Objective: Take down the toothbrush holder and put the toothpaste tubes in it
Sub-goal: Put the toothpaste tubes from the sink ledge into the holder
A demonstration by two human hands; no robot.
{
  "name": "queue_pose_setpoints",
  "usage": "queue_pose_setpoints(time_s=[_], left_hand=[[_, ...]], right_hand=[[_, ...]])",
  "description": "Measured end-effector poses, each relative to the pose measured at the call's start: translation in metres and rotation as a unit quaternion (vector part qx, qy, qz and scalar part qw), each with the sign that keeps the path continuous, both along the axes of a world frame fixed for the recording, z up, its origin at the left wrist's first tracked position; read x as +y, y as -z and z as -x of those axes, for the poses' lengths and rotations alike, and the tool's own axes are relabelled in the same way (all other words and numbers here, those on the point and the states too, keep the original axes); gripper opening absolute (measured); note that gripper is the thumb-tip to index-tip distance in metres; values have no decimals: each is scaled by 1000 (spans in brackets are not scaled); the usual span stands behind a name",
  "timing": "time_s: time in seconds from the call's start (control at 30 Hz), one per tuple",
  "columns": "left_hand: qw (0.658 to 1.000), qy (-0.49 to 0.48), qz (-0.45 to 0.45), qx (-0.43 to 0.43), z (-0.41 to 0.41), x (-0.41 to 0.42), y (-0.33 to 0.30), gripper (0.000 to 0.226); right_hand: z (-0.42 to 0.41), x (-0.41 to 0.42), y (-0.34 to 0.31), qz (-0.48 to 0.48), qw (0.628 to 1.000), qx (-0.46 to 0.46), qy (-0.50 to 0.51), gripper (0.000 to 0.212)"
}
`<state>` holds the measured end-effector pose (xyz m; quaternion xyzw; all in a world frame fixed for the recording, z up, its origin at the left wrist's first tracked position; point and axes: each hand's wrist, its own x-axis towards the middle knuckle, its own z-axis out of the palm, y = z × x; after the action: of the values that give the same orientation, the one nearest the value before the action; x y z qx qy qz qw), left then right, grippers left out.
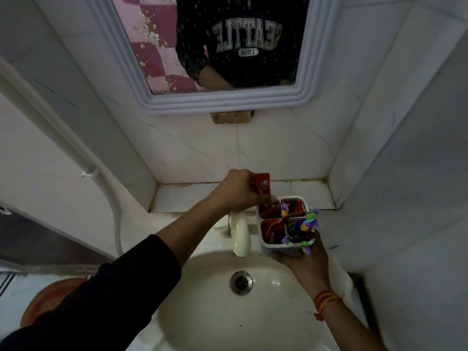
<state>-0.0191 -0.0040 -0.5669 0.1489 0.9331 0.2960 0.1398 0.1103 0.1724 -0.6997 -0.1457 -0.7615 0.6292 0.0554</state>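
Head: hands [302, 262] grip square white plastic holder [281, 249].

Basin [202, 312], tap [239, 234], mirror [228, 102] on tiled wall.
Drain [241, 282] at basin centre, below tap; pipe [76, 138] down left wall; orange mat [50, 300] lower left; ledge [202, 196] behind tap.

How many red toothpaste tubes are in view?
4: one in the left hand going into the holder's back-left compartment, one each in back-left, back-right and front-left. More may be hidden.
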Motion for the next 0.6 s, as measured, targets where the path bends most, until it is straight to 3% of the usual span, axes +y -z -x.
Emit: queue_pose_setpoints(time_s=[0.17, 0.33, 0.43, 0.53, 0.6], left_hand=[[999, 29, -34, -3, 5, 1, -9, 37], [996, 62, -46, -34, 11, 1, -15, 18], [998, 48, 16, -45, 15, 10, -13, 36], [982, 66, 145, -105, 20, 27, -8, 64], [976, 77, 163, -126, 23, 37, -5, 76]], right_hand=[[-2, 4, 8, -20, 1000, -20, -1, 98], [-3, 5, 7, -26, 999, -19, -9, 110], [-2, 6, 9, -20, 1000, -19, -7, 114], [-2, 7, 11, -29, 999, -38, 1, 92], [-1, 8, 12, -25, 999, -44, 10, 82]])
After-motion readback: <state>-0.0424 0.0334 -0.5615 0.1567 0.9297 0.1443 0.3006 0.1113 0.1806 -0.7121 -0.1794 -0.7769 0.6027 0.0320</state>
